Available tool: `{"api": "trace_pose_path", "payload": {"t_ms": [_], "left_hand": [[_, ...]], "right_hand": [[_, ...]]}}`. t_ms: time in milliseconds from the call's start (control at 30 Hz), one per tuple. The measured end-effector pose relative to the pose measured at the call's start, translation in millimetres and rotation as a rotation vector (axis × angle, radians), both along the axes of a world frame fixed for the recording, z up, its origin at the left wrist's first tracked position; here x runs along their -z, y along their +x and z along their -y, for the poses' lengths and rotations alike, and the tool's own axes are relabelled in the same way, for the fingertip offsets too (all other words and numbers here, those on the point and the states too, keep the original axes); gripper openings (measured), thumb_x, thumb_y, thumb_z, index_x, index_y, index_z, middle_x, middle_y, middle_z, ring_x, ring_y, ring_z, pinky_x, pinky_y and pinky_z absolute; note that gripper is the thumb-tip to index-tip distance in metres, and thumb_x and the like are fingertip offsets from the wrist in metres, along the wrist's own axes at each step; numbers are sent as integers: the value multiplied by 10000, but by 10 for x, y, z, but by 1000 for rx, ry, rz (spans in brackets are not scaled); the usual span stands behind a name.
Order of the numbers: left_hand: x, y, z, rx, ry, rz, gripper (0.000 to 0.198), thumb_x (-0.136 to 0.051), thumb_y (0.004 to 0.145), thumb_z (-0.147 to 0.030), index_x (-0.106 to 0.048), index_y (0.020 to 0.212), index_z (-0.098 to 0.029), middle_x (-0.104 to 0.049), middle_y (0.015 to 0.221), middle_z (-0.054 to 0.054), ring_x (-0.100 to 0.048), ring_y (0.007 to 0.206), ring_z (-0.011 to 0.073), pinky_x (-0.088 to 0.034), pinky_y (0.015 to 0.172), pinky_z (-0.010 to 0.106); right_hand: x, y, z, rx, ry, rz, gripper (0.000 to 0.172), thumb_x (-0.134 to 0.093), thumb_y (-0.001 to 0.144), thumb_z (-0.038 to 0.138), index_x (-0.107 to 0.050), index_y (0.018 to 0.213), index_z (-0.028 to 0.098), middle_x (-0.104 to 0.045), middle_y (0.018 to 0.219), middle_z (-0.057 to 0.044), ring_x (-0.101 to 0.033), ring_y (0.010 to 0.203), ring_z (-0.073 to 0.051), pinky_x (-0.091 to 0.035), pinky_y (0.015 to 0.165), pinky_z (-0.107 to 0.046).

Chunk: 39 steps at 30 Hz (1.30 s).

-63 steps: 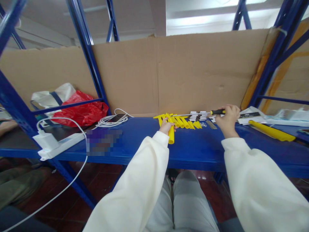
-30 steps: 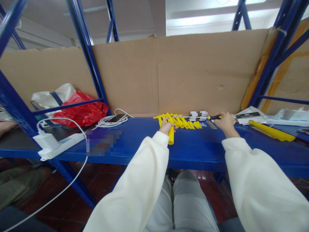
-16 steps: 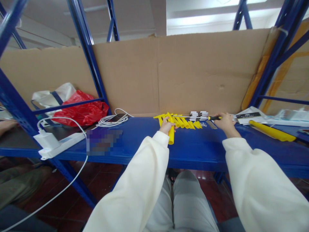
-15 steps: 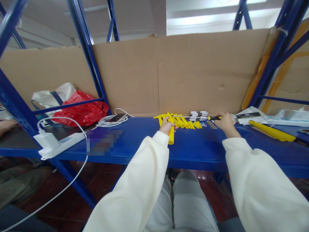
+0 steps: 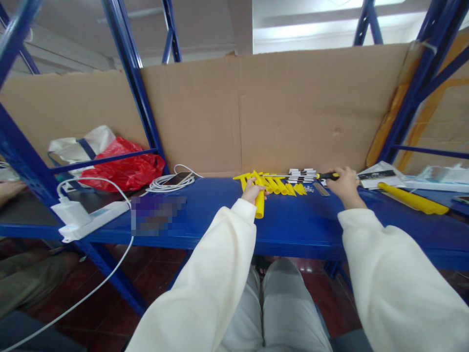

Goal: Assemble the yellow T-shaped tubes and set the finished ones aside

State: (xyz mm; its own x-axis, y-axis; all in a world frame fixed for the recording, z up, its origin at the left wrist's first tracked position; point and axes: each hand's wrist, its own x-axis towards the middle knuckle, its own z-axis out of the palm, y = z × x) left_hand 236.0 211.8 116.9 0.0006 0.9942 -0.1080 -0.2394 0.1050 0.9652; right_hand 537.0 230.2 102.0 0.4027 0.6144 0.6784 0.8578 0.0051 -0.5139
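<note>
My left hand is closed around a yellow plastic handle, whose round end points toward me. In my right hand is a screwdriver with a black and yellow grip, the fingers closed on the grip's end. Its long thin shaft lies level and reaches left to the top of the yellow handle; whether the tip sits in a screw is too small to tell. Between the hands, several yellow plastic pieces lie in a row. Nearer my right hand are a flat metal strip and tiny scattered metal bits.
Behind the yellow row lie black-and-white pieces. A long yellow part and papers are at right. Coiled white cable, a power strip and a red bag are at left. A cardboard wall closes the back.
My right hand's fingers have shifted slightly on the screwdriver's grip, showing more of it. The left hand and the yellow handle have hardly moved.
</note>
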Motion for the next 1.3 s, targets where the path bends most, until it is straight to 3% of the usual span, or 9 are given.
{"api": "trace_pose_path", "payload": {"t_ms": [167, 433, 633, 867, 1033, 1200, 1300], "left_hand": [[17, -2, -31, 7, -3, 18, 831, -710, 792, 26, -477, 1554, -209, -802, 1138, 131, -757, 647, 175, -501, 447, 207], [56, 6, -61, -2, 29, -20, 870, -770, 765, -42, -460, 1549, -256, -771, 1264, 151, -795, 715, 203, -502, 448, 204], [53, 8, -39, -41, 87, -85, 814, -743, 799, -40, -458, 1525, -273, -781, 1236, 116, -794, 720, 194, -455, 423, 190], [60, 3, -42, -60, 122, -133, 808, -696, 806, -5, -457, 1528, -278, -777, 1210, 93, -803, 743, 203, -477, 445, 203], [49, 10, -23, -69, 131, -131, 792, -610, 805, 37, -451, 1520, -263, -762, 1272, 97, -785, 713, 167, -450, 424, 187], [63, 6, -39, -84, 128, -143, 802, -640, 805, 6, -460, 1531, -284, -745, 1322, 105, -791, 771, 179, -465, 441, 188], [66, 7, -35, -82, 124, -145, 787, -652, 814, -6, -464, 1528, -276, -750, 1303, 107, -780, 747, 169, -462, 441, 184]], "right_hand": [[22, 9, -25, -9, 0, -30, 224, -681, 673, 154, -765, 862, 240, -597, 996, -100, -572, 1090, -369, -500, 959, -554], [45, 9, -49, -16, 55, -41, 209, -661, 688, 152, -742, 860, 239, -602, 1027, -109, -567, 1157, -389, -491, 994, -592], [44, 35, -68, -93, 268, 38, 202, -676, 717, 202, -700, 911, 252, -619, 1127, -129, -554, 1225, -395, -466, 1056, -586], [-4, 103, -86, -111, 412, 32, 367, -692, 654, 241, -620, 1015, 249, -552, 1279, -164, -511, 1291, -429, -420, 1110, -666], [-20, 101, -78, -171, 439, -59, 375, -715, 638, 246, -672, 1010, 248, -514, 1239, -170, -518, 1321, -440, -437, 1136, -659], [-75, 37, -59, -199, 424, -212, 421, -693, 587, 211, -679, 1007, 243, -516, 1166, -118, -558, 1270, -383, -449, 1178, -596], [-109, 18, -35, -192, 419, -367, 365, -626, 637, 201, -667, 998, 239, -527, 1171, -108, -566, 1271, -347, -420, 1214, -554]]}}
